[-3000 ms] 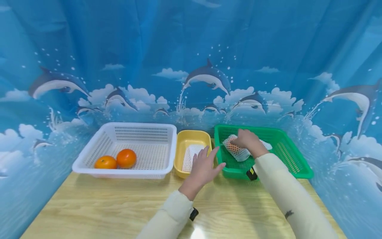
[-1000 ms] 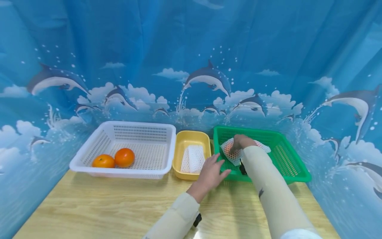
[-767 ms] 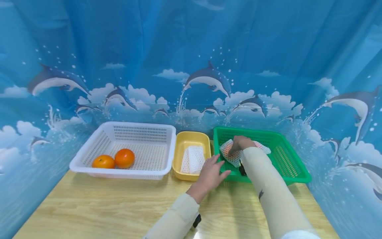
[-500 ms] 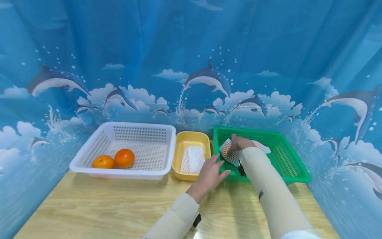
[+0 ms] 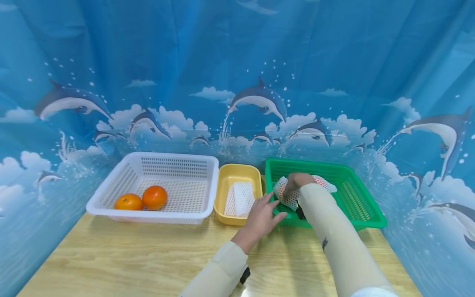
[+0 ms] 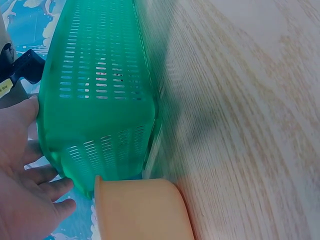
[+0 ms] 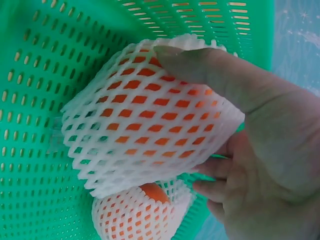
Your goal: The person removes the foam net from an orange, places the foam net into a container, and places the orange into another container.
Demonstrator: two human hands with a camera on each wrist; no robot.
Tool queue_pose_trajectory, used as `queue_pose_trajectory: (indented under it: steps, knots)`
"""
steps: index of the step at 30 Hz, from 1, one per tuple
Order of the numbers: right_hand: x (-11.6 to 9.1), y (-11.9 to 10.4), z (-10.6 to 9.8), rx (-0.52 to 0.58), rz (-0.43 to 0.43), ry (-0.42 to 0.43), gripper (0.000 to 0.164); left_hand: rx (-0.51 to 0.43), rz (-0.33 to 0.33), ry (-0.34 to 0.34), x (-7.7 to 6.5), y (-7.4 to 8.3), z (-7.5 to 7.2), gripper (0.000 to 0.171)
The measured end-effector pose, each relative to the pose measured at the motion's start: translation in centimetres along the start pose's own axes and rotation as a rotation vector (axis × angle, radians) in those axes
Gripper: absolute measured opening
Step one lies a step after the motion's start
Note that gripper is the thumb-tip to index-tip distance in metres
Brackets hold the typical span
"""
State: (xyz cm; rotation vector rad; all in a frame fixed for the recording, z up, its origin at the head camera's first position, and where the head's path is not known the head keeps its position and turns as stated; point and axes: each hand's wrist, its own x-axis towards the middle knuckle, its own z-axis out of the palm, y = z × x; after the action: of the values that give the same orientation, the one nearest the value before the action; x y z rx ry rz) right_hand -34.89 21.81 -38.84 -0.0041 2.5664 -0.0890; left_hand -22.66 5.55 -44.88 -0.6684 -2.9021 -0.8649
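In the green basket (image 5: 356, 198), my right hand (image 5: 297, 183) grips an orange in a white foam net sleeve (image 7: 150, 110). The right wrist view shows the thumb pressed on top of the sleeve and the other fingers round its far side, partly hidden. A second netted orange (image 7: 135, 215) lies beside it in the basket. My left hand (image 5: 259, 216) is spread, fingertips at the green basket's front left rim, and holds nothing. Beside it, a yellow tray (image 5: 226, 177) contains white foam net sleeves (image 5: 240, 198).
A white basket (image 5: 167, 156) stands on the left of the wooden table (image 5: 130, 255), with two bare oranges (image 5: 154, 197) near its front left corner. The yellow tray sits between both baskets. A blue dolphin curtain (image 5: 185, 82) hangs close behind them.
Over three seconds my left hand has come right, from over the yellow tray to the green basket's rim. My right hand has settled lower and a little left on the netted orange.
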Motion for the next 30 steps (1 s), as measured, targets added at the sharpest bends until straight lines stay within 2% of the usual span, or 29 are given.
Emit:
queue_pose_trajectory:
  steps: [6, 10, 15, 20, 30]
  knots:
    - [-0.1, 0.1, 0.2, 0.056, 0.000, -0.013, 0.105, 0.002, 0.011, 0.005, 0.0, 0.1, 0.1, 0.054]
    - [-0.2, 0.0, 0.3, 0.079, -0.023, -0.019, 0.101, 0.015, 0.015, 0.005, 0.0, 0.1, 0.1, 0.055]
    - [-0.2, -0.1, 0.1, 0.082, -0.097, -0.016, 0.091, 0.019, 0.011, 0.002, 0.0, 0.1, 0.2, 0.056]
    - [-0.6, 0.3, -0.3, 0.147, -0.146, 0.007, 0.094, 0.013, 0.016, 0.007, -0.1, 0.1, 0.3, 0.056]
    - [-3.2, 1.3, -0.2, 0.227, -0.307, 0.135, 0.090, -0.022, 0.018, 0.038, -0.1, -0.2, 0.4, 0.056]
